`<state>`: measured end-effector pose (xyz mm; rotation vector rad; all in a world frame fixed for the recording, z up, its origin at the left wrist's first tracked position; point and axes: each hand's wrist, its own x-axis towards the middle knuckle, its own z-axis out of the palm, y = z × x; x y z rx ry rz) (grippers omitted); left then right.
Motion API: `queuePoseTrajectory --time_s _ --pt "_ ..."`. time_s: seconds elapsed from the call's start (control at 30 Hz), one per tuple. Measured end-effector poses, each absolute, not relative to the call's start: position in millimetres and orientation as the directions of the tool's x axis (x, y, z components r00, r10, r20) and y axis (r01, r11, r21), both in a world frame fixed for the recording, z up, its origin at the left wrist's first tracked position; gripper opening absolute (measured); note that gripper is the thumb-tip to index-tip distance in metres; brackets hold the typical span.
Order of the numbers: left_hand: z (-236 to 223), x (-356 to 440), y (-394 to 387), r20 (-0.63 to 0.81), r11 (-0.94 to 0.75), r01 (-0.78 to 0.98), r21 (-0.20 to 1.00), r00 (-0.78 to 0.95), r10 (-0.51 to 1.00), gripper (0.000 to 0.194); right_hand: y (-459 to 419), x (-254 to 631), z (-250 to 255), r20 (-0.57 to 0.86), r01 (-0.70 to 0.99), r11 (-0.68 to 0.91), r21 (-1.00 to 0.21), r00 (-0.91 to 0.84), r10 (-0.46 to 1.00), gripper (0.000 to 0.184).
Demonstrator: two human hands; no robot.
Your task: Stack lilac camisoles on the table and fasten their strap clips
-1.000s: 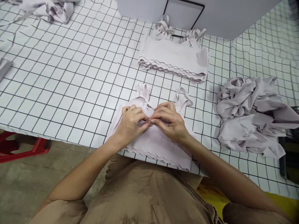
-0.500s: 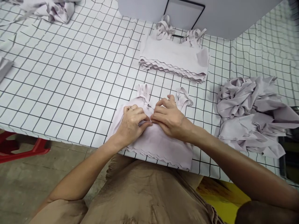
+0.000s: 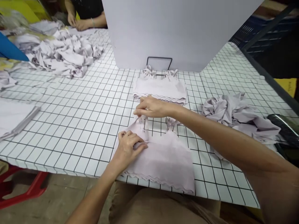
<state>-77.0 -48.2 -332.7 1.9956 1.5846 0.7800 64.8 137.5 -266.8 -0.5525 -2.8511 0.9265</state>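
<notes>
A pale lilac camisole (image 3: 168, 161) with thin straps and a wavy hem lies flat at the table's front edge. My left hand (image 3: 129, 145) is closed on its neckline at the left side, thumb and fingers on the cloth. Above it, my right hand (image 3: 151, 107) is closed in a pinch at the top of the left strap (image 3: 146, 124), which it holds raised. The camisole's right strap (image 3: 172, 123) lies loose, partly behind my right forearm. Farther back rests a stack of similar camisoles (image 3: 160, 87), straps away from me.
A grey-white panel (image 3: 182, 31) with a black wire stand (image 3: 159, 58) rises behind the stack. Crumpled garments (image 3: 233, 112) lie right, beside a dark glossy object (image 3: 285, 129). A larger heap (image 3: 67, 53) sits back left, near a co-worker's hands (image 3: 80, 23). Folded cloth (image 3: 16, 118) lies left.
My right hand has left the neckline, where both hands met, and moved away from me to the left strap. My left hand stays on the neckline. The view has tilted up.
</notes>
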Motion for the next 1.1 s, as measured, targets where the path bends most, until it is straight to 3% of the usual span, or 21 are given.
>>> queuePoseTrajectory --time_s 0.23,0.33,0.4,0.47,0.57,0.67,0.73,0.83,0.9,1.0,1.1 --pt "-329 -92 -52 0.056 -0.156 0.781 0.604 0.154 0.986 0.012 155 46 -284 -0.108 0.466 0.675 -0.573 -0.859 0.501 0.035" --pt "-327 -89 -56 0.185 -0.166 0.846 0.506 0.082 0.979 0.022 143 55 -289 -0.010 0.447 0.681 -0.579 -0.840 0.543 0.020" --pt "-328 -83 -64 0.310 -0.234 0.882 0.408 0.107 0.945 0.047 110 71 -293 0.107 0.441 0.713 -0.545 -0.807 0.581 0.033" --pt "-333 -78 -78 0.347 -0.338 0.890 0.305 0.226 0.910 0.065 59 96 -300 0.169 0.472 0.756 -0.454 -0.787 0.594 0.050" --pt "-347 -84 -97 0.282 -0.386 0.899 0.209 0.323 0.904 0.080 -18 146 -321 0.140 0.416 0.859 -0.298 -0.871 0.470 0.082" --pt "-356 -97 -101 0.279 -0.317 0.928 0.198 0.257 0.925 0.082 -45 196 -338 0.096 0.572 0.785 -0.236 -0.791 0.605 0.090" --pt "-351 -97 -92 0.325 -0.333 0.911 0.246 0.246 0.913 0.073 -26 218 -340 0.162 0.674 0.681 -0.288 -0.666 0.728 0.072" --pt "-331 -76 -62 0.375 -0.420 0.802 0.424 0.267 0.888 0.056 38 220 -334 0.312 0.721 0.546 -0.426 -0.449 0.837 0.038" --pt "-317 -57 -36 0.364 -0.438 0.690 0.576 0.264 0.893 0.045 83 206 -326 0.245 0.801 0.475 -0.365 -0.410 0.878 0.027" --pt "-300 -38 1 0.208 -0.294 0.534 0.793 0.217 0.954 0.036 126 182 -315 0.142 0.829 0.455 -0.324 -0.433 0.890 0.005" --pt "-291 -35 24 -0.016 -0.033 0.363 0.931 0.131 0.991 0.036 132 177 -301 0.187 0.795 0.507 -0.333 -0.471 0.862 0.011"
